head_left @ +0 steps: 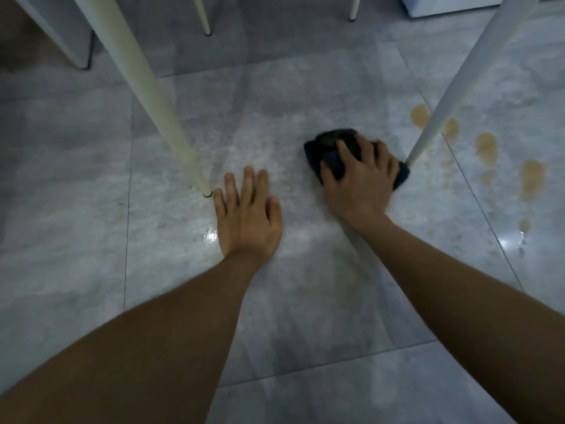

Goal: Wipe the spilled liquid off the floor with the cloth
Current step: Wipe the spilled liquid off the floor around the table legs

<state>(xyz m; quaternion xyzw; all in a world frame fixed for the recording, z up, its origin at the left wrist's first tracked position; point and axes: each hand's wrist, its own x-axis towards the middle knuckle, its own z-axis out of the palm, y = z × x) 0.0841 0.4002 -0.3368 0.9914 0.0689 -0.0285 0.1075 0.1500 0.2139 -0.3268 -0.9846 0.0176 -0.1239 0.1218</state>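
A dark bunched cloth lies on the grey tiled floor, and my right hand presses down on it with fingers curled over it. Its right corner touches the foot of a white table leg. Brownish patches of spilled liquid dot the tiles to the right of that leg, apart from the cloth. My left hand rests flat on the floor with fingers spread, holding nothing, just right of the foot of another leg.
Two more thin leg tips stand farther back, beside a white cabinet edge at the upper left and a white box at the upper right. Wet glare shines near my left wrist.
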